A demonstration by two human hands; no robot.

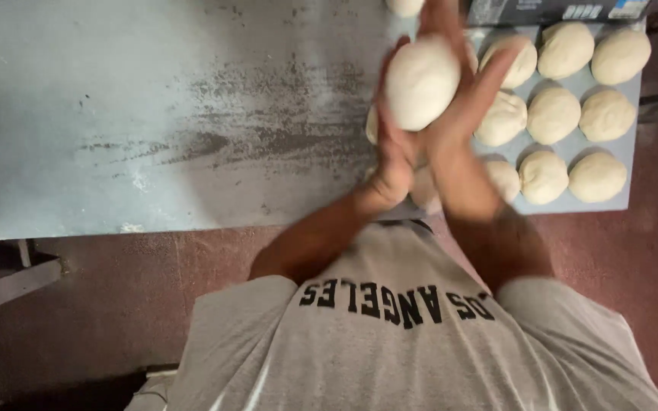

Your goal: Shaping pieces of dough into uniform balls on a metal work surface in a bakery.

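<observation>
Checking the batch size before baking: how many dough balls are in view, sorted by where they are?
Held dough ball: 1
Dough balls in plain view on the tray: 9
Partly hidden dough balls: 2
Dough ball at the top edge of the view: 1
Total: 13 that can be seen

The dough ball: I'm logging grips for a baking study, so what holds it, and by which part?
Both hands hold the dough ball: left hand along its left side, right hand cupping its right side.
</observation>
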